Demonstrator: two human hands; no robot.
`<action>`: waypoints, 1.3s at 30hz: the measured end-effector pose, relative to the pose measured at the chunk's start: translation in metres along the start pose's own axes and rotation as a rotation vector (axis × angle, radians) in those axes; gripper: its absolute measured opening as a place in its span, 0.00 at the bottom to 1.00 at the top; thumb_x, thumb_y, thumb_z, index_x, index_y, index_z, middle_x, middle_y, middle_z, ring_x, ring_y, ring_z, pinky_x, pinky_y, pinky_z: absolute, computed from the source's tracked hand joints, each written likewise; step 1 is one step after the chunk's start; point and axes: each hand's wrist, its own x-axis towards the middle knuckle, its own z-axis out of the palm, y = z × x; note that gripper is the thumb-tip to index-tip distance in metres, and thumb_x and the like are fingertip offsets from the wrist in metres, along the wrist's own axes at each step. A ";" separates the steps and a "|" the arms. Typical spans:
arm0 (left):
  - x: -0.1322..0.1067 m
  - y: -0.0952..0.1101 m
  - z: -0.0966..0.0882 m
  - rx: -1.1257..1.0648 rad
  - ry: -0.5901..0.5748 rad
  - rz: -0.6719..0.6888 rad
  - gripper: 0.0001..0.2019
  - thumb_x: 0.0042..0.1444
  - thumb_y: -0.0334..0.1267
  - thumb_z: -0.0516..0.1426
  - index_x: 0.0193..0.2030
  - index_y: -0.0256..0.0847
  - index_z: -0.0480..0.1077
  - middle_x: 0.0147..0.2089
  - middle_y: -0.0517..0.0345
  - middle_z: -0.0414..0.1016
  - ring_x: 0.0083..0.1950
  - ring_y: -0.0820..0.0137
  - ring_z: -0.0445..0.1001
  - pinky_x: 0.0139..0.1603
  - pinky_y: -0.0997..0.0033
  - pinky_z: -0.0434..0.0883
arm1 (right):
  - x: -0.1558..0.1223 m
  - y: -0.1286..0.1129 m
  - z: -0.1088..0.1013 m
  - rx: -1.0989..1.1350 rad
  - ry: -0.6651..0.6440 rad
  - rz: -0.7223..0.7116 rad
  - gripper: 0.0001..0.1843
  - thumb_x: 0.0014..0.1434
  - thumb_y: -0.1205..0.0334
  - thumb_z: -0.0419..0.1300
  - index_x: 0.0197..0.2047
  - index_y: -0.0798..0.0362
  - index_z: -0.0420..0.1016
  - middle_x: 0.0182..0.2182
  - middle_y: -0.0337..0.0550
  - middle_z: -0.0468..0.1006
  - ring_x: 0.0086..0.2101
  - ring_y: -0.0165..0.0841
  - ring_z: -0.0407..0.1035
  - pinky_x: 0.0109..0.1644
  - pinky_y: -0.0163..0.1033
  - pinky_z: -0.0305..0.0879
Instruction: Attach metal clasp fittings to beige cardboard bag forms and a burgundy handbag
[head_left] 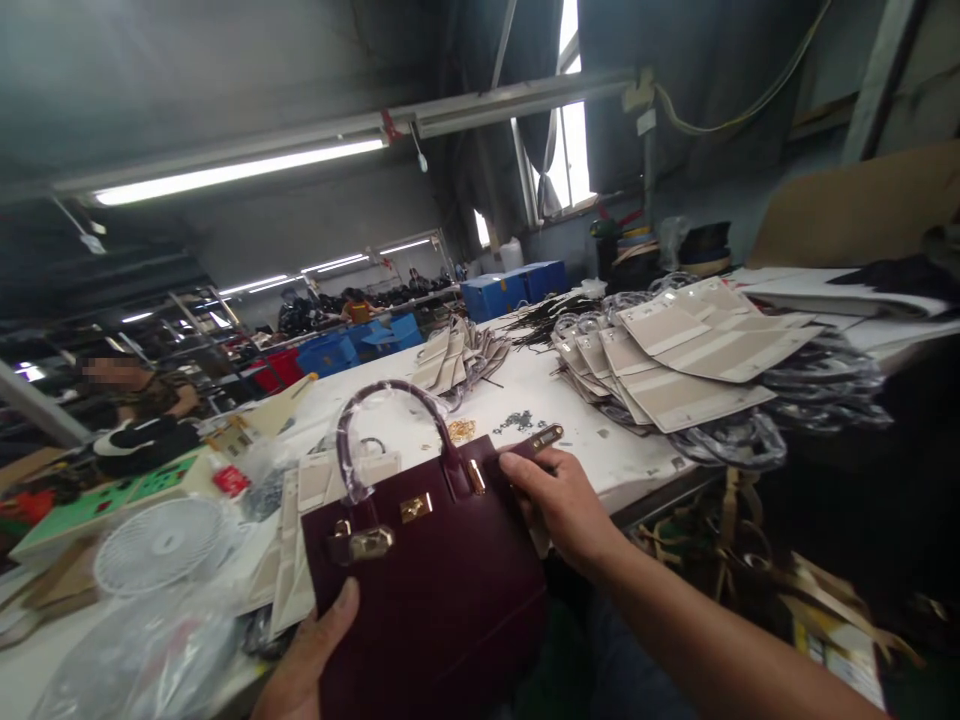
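Observation:
A dark burgundy handbag (431, 600) with gold metal fittings hangs upright in front of me, close to the table edge. Its arched handle (390, 390) is wrapped in clear plastic. My left hand (315, 645) is closed on the bag's lower left side, thumb on the front panel. At the upper right corner, my right hand (559, 500) pinches the bag by a short strap with a metal end plate (549, 437). The left strap's metal plate (372, 543) lies against the front. Most of my left fingers are hidden behind the bag.
Stacked beige bag panels (682, 350) with wrapped handles lie on the white table (600, 470). Small gold rings (460, 430) and dark metal pieces (521, 421) sit behind the bag. A white fan (165, 545) and plastic wrap are at left. Another person (146, 395) sits further back.

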 end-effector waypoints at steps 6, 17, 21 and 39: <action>0.011 -0.003 0.020 -0.042 -0.013 0.047 0.37 0.55 0.36 0.70 0.72 0.48 0.67 0.59 0.49 0.81 0.59 0.45 0.79 0.63 0.45 0.77 | 0.003 0.005 -0.011 0.085 0.069 0.044 0.25 0.54 0.40 0.71 0.31 0.55 0.76 0.19 0.37 0.69 0.20 0.27 0.59 0.23 0.34 0.54; 0.049 -0.022 0.024 0.002 -0.002 0.266 0.42 0.40 0.39 0.77 0.66 0.43 0.73 0.54 0.47 0.84 0.55 0.46 0.82 0.60 0.46 0.79 | 0.008 0.021 -0.024 -0.005 0.125 0.029 0.24 0.53 0.40 0.72 0.29 0.54 0.77 0.20 0.40 0.72 0.21 0.30 0.62 0.25 0.36 0.57; 0.071 -0.034 0.023 0.114 0.009 0.469 0.36 0.48 0.46 0.74 0.64 0.45 0.72 0.57 0.50 0.82 0.57 0.52 0.81 0.59 0.53 0.78 | 0.015 0.039 -0.034 -0.110 0.128 0.017 0.23 0.57 0.41 0.70 0.31 0.54 0.78 0.22 0.40 0.72 0.22 0.29 0.60 0.25 0.35 0.56; 0.259 -0.089 -0.029 1.479 0.131 0.373 0.21 0.54 0.61 0.62 0.45 0.49 0.75 0.43 0.52 0.81 0.46 0.53 0.79 0.41 0.62 0.67 | 0.112 0.155 -0.094 -0.889 0.058 0.471 0.20 0.56 0.48 0.65 0.22 0.55 0.73 0.13 0.38 0.68 0.16 0.29 0.60 0.20 0.35 0.53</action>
